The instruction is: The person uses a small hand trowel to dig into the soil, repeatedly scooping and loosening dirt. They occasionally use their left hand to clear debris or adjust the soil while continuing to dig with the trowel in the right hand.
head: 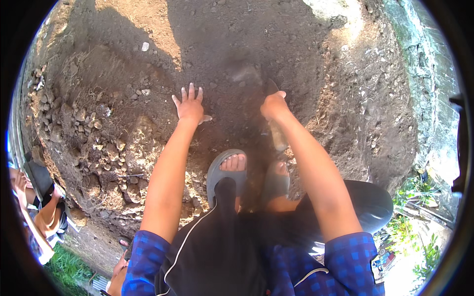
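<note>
My left hand [189,105] is palm down at the dark soil [229,107], with its fingers spread and nothing in them. Whether it presses on the ground or hovers just above, I cannot tell. To its right, my right hand [274,106] is closed around a hand tool with a metal blade [271,87]. The blade pokes out past my fist, away from me. A pale, wooden-looking handle [278,137] runs back under my wrist towards my feet. Part of the tool is hidden by my hand. Below both hands are my grey sandals [212,174].
Stones and clods [111,151] are heaped on the left. A small white stone [145,46] lies farther out. A weathered masonry wall [429,74] borders the right side. Other people [44,218] sit at the lower left, near grass [70,266]. Green plants [411,222] grow at the lower right.
</note>
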Motion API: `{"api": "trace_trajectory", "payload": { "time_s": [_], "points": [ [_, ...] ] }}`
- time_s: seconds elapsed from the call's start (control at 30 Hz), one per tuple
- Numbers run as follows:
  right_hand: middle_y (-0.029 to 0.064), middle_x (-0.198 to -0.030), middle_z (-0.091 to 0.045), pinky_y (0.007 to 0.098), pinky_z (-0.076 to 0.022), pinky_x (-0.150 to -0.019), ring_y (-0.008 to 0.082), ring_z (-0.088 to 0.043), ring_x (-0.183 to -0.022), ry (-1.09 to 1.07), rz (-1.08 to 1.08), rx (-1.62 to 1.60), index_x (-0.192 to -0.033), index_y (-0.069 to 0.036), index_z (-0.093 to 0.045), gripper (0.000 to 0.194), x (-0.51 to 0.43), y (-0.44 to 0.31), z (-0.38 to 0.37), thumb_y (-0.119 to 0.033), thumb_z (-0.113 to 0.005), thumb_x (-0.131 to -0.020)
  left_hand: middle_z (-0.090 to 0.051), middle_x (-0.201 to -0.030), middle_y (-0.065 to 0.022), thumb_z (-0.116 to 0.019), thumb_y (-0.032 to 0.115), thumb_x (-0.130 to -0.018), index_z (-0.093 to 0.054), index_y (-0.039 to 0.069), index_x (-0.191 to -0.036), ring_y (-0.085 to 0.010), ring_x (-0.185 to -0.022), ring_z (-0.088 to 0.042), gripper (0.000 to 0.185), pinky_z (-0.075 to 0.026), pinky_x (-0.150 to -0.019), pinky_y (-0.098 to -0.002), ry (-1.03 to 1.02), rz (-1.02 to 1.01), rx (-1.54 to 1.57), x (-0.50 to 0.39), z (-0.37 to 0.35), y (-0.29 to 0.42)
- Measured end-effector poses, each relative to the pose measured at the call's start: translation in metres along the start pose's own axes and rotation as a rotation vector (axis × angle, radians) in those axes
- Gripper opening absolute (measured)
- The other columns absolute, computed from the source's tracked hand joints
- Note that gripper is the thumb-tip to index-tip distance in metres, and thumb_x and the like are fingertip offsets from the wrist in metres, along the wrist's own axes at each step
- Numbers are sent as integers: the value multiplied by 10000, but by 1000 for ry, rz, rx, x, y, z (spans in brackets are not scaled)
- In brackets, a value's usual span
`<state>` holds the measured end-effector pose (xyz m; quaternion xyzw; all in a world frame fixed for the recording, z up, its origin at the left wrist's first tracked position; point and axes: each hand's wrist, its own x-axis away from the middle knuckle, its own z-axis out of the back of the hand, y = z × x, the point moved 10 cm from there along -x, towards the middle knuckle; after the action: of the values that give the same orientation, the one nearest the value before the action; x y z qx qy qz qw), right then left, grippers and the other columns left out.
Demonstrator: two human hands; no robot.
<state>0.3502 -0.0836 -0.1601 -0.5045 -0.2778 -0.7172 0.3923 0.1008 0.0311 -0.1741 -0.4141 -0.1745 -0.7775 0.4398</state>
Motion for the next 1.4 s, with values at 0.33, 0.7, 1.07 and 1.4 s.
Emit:
{"api": "trace_trajectory", "payload": {
  "time_s": [0.33, 0.7, 1.07, 1.4],
  "points": [
    [264, -1025, -789, 425, -533, -1028, 343, -776, -1007, -56, -101, 9, -1032, 29, -790, 239, -3, 71, 36, -51, -584, -943, -18, -1809, -108, -795, 725, -800, -117, 225, -1736, -390, -1653, -85, 1260, -157, -1273, -707, 6, -1, -11, -1, -2, 0],
    [316, -1079, -740, 554, -599, -929, 460, -740, -1068, 487, 186, 59, -1285, 55, -462, 299, 77, -10, 86, -101, -452, -1030, -33, -1810, -92, -813, 714, -782, -138, 240, -1734, -392, -1653, -83, 1259, -140, -1276, -706, 23, -3, 14, 1, -2, -1],
    [327, -1028, -732, 499, -648, -795, 447, -763, -988, 601, 125, 126, -1288, 120, -466, 333, 70, 4, 59, -139, -449, -1079, -6, -1816, -48, -842, 622, -812, -122, 294, -1734, -344, -1663, -63, 1215, -90, -1289, -692, 4, 27, 74, 1, -2, -3],
    [465, -1116, -659, 589, -547, -991, 575, -672, -1104, 619, -33, -530, -1299, 149, -380, 417, 52, 5, 15, -76, -501, -969, -28, -1815, -48, -840, 631, -807, -145, 290, -1732, -346, -1661, -81, 1206, -102, -1294, -679, 36, 13, 94, 0, -5, -4]
  ]
}}
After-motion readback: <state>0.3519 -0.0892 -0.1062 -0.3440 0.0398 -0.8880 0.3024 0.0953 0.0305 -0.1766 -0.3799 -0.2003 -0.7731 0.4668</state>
